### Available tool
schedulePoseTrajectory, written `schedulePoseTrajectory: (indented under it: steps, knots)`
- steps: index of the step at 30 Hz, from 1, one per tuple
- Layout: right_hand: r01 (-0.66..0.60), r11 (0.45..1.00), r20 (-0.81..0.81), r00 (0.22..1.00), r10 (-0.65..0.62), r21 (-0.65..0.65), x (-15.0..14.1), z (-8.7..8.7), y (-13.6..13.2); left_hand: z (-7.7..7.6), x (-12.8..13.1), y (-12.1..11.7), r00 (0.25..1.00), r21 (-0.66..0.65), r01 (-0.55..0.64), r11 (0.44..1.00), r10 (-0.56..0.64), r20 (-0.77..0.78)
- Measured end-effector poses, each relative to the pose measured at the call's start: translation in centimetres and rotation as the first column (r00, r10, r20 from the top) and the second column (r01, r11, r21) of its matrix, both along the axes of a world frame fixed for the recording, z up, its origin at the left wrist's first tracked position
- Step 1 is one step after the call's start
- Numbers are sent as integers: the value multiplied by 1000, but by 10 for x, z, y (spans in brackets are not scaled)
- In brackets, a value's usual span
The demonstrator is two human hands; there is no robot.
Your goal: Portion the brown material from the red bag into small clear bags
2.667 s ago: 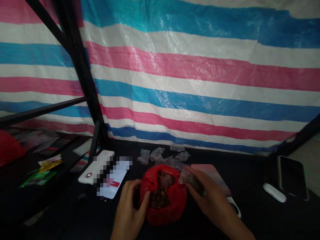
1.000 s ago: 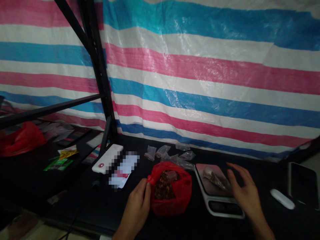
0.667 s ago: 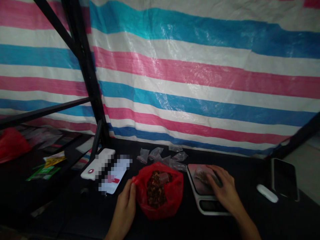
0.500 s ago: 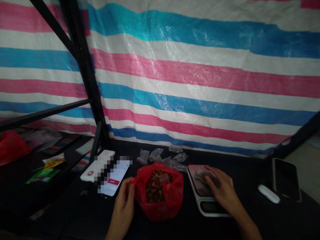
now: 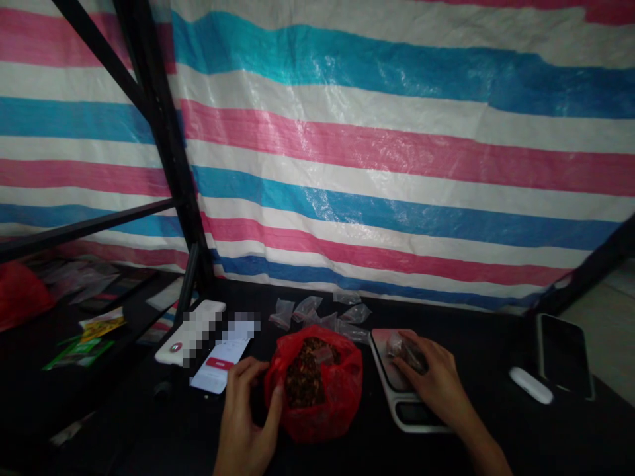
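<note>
the red bag (image 5: 322,423) was unpinched, the left hand (image 5: 248,416) opened at its nine o'clock; only a pouch (image 5: 405,352) over the scale (image 5: 383,360) remained gripped by the right hand (image 5: 441,383).

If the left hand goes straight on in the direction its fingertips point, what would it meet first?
Most likely the red plastic bag: the left hand has its fingers aimed at the bag's side, and the thumb seems to touch it. Depth is unclear.

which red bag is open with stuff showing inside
The red bag between the left hand and the scale: brown bits show in its mouth. The other red bag, at the far left edge, shows no contents.
</note>
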State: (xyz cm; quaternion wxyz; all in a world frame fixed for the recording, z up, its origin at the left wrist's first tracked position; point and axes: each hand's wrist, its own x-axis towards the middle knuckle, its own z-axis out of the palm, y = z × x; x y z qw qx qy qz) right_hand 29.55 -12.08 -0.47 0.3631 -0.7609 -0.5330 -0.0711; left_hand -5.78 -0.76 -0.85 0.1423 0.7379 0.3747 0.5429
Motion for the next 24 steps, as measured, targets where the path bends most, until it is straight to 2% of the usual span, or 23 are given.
schedulePoseTrajectory:
  steps: [2,3,4,5,7,9,11,13,17,21,24]
  knots:
    - [20,998,-86,996,-15,66,-5,4,1,10,4,-4,1000,178,12,984,-8,-23]
    - [30,994,-136,991,-16,104,-11,8,3,18,9,-6,996,254,84,963,-74,-49]
    - [34,989,-184,983,-7,144,-18,13,6,28,16,-7,980,264,192,945,-171,-99]
    - [23,984,-221,975,17,176,-28,20,11,39,26,-7,951,243,300,923,-267,-158]
    - [-28,967,-266,959,98,255,-50,36,28,64,50,-1,891,83,427,900,-404,-206]
    - [-155,939,-276,930,244,307,-73,51,51,83,77,12,880,-21,433,901,-428,-208]
    - [-225,919,-255,915,314,323,-90,60,73,92,100,31,863,-81,467,880,-474,-175]
    - [-222,909,-220,925,311,354,-101,61,90,90,115,51,849,-158,508,847,-523,-76]
    - [-253,882,-302,871,386,397,-104,47,102,65,120,79,839,-258,543,799,-525,142]
    - [-243,873,-469,766,440,422,-100,37,100,40,112,80,807,-258,590,765,-552,211]
    - [-214,873,-538,716,445,438,-98,38,101,32,106,74,808,-254,590,767,-563,177]
